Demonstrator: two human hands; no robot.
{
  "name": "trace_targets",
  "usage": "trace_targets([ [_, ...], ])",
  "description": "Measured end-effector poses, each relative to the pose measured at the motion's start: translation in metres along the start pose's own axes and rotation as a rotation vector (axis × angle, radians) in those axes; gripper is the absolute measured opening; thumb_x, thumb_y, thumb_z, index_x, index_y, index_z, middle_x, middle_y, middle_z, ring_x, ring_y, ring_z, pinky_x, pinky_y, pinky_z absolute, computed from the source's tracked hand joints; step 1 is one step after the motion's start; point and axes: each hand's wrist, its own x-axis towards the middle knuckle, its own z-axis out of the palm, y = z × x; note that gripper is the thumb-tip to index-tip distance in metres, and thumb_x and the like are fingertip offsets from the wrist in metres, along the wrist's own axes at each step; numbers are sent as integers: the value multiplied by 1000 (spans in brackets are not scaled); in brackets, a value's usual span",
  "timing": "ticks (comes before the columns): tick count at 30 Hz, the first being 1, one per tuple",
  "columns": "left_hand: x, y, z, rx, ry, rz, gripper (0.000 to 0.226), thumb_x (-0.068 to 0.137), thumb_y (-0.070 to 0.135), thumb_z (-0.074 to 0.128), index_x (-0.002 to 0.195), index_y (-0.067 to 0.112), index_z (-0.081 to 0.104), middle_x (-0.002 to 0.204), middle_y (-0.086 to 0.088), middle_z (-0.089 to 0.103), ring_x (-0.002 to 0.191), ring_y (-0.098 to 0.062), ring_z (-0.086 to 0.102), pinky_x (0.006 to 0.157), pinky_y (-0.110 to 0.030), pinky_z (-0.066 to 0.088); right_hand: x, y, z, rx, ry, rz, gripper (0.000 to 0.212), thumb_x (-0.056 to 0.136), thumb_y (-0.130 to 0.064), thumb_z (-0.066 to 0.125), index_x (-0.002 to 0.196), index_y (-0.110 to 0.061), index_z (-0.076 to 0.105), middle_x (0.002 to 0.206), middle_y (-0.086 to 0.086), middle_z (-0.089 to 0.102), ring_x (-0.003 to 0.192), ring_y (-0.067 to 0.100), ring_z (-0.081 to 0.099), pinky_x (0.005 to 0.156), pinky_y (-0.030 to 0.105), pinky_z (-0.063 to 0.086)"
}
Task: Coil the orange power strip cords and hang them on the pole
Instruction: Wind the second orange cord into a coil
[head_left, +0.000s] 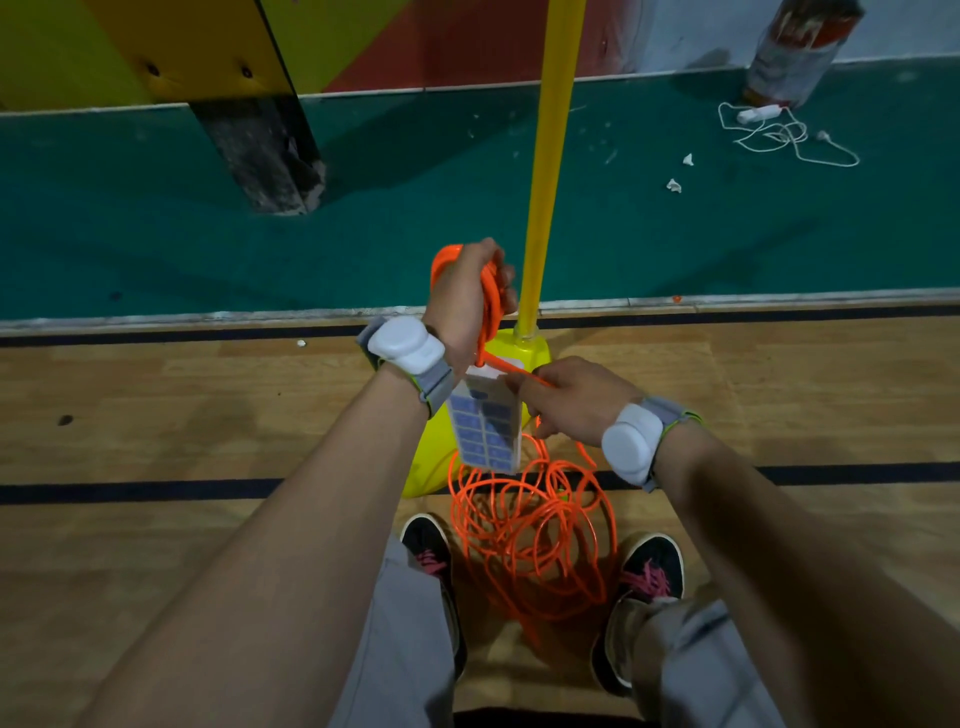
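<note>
- Orange cord (530, 535): thin and bright orange. Several loops are wound around the left hand (467, 296). One strand runs taut to the right hand (566, 400), which pinches it. The remainder lies tangled on the floor (208, 415).
- Power strip (488, 431): white with blue sockets. It hangs tilted below the left wrist.
- Pole (550, 156): yellow and upright in a yellow base (431, 457).

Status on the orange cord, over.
Left hand grips cord loops, power strip dangling beneath. Right hand pinches taut strand. Loose cord heaped between shoes, none on yellow pole yet.
</note>
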Motion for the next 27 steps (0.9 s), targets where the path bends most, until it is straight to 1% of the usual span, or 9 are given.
trace_targets([
  [2, 2, -3, -1, 54, 17, 28, 34, 109, 40, 51, 85, 17, 59, 69, 3, 61, 62, -20, 54, 73, -37, 44, 0, 1, -1, -33, -28, -1, 53, 102, -65, 49, 91, -17, 68, 72, 3, 77, 73, 28, 74, 77, 50, 60],
  [5, 3, -4, -3, 158, 13, 85, 38, 97, 56, 54, 75, 28, 69, 69, 5, 63, 69, -25, 55, 82, -46, 45, -2, 3, 2, -82, -33, -4, 42, 99, -66, 55, 99, -25, 61, 63, -1, 71, 62, 19, 72, 65, 36, 57],
  [8, 4, -4, -5, 263, 21, 120, 49, 96, 65, 49, 61, 38, 70, 66, 8, 64, 75, -28, 56, 83, -52, 46, 3, 7, 5, -156, -9, -5, 33, 101, -58, 58, 95, -26, 58, 73, -1, 61, 73, 29, 65, 69, 39, 53],
  [11, 6, -4, -9, 331, 48, 144, 55, 96, 72, 45, 62, 34, 66, 68, 5, 65, 76, -29, 60, 86, -59, 51, 6, 11, 4, -154, 25, 31, 40, 107, -49, 50, 87, -15, 56, 80, 9, 60, 82, 37, 61, 70, 40, 45],
  [14, 7, -4, -13, 410, 70, 170, 61, 95, 77, 39, 57, 36, 63, 69, 0, 63, 76, -29, 61, 91, -65, 53, 6, 15, 2, -79, 32, 38, 52, 107, -54, 46, 92, -6, 62, 87, 19, 68, 82, 41, 67, 74, 49, 54],
  [18, 10, -3, -17, 440, 120, 204, 66, 92, 81, 37, 54, 32, 59, 66, -3, 60, 71, -27, 59, 89, -61, 55, 3, 9, -1, -114, 172, -107, 52, 104, -58, 52, 72, -17, 52, 66, 6, 54, 64, 30, 54, 62, 41, 41],
  [21, 13, -2, -18, 366, 124, 153, 65, 83, 87, 39, 51, 35, 62, 63, 3, 59, 72, -27, 56, 82, -54, 50, 1, 2, -4, -70, 355, -198, 52, 99, -60, 58, 70, -18, 49, 64, 4, 53, 66, 30, 53, 60, 42, 39],
  [24, 17, -3, -18, 270, 92, 66, 66, 76, 92, 43, 70, 30, 67, 66, 1, 61, 69, -27, 55, 83, -50, 45, -3, -2, -5, -16, 443, -278, 45, 98, -58, 60, 74, -21, 55, 62, 2, 54, 65, 25, 54, 58, 40, 37],
  [27, 18, -6, -16, 240, 58, 9, 72, 81, 88, 41, 85, 19, 60, 68, 0, 58, 62, -23, 55, 81, -47, 46, -8, -8, -6, 48, 483, -370, 31, 96, -48, 57, 79, -22, 58, 60, -1, 50, 61, 16, 49, 58, 36, 29],
])
